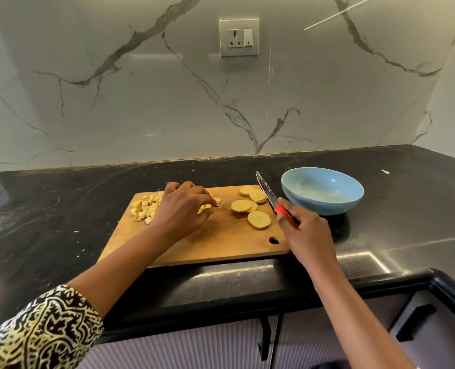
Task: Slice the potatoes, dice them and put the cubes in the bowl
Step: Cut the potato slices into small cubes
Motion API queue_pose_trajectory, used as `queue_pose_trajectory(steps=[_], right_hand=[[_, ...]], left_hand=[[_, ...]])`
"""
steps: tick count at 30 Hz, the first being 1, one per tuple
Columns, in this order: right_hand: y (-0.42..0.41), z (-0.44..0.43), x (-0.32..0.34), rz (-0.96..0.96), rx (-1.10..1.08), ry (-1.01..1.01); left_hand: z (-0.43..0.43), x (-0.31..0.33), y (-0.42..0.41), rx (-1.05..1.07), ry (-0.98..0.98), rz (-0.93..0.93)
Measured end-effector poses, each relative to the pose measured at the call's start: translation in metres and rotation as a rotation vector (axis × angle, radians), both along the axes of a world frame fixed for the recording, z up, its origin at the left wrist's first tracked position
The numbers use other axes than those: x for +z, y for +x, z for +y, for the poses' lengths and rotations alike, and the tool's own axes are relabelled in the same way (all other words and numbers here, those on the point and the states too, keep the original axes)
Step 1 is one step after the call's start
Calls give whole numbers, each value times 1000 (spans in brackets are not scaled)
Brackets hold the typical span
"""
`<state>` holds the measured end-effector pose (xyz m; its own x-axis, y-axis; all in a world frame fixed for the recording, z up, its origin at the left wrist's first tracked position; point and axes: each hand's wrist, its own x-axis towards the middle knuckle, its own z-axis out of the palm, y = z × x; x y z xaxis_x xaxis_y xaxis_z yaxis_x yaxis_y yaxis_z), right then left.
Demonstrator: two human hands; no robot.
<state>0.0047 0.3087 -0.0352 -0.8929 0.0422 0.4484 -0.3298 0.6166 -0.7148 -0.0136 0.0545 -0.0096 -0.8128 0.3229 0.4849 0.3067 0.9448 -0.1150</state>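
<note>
A wooden cutting board [221, 246] lies on the black counter. Potato cubes [146, 207] are heaped at its far left corner. My left hand [186, 209] curls over more cut potato pieces [207, 206] in the board's middle, hiding most of them. Several round potato slices [253, 206] lie at the board's right. My right hand [306, 230] grips the red handle of a knife [267, 194], blade raised and pointing away over the board's right edge. A blue bowl [324, 201] stands right of the board, with nothing in it.
The black counter [61, 209] meets a marble-patterned wall with a socket [239, 37] above. The counter's front edge runs below the board, and cabinet fronts with dark handles [415, 320] sit beneath at the right.
</note>
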Motion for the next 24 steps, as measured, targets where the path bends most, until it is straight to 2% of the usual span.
queue_pose_trajectory(steps=[4,7,9,14,19,24], right_hand=[[0,4,-1,-42,-10,-87],[0,7,-4,-81,7,-200],[1,8,-5,-94,20,-249],[1,7,-4,-114,29,-272],[4,6,-1,-116,17,-268],[16,1,2,-17,29,-95]], left_hand=[[44,7,-2,-203,-55,-175],[77,1,-9,-169,-180,-265],[87,-2,-14,-137,-183,-272],[87,0,-26,-150,-93,-352],[75,3,-18,-222,104,-426],[37,7,10,-226,187,-402]])
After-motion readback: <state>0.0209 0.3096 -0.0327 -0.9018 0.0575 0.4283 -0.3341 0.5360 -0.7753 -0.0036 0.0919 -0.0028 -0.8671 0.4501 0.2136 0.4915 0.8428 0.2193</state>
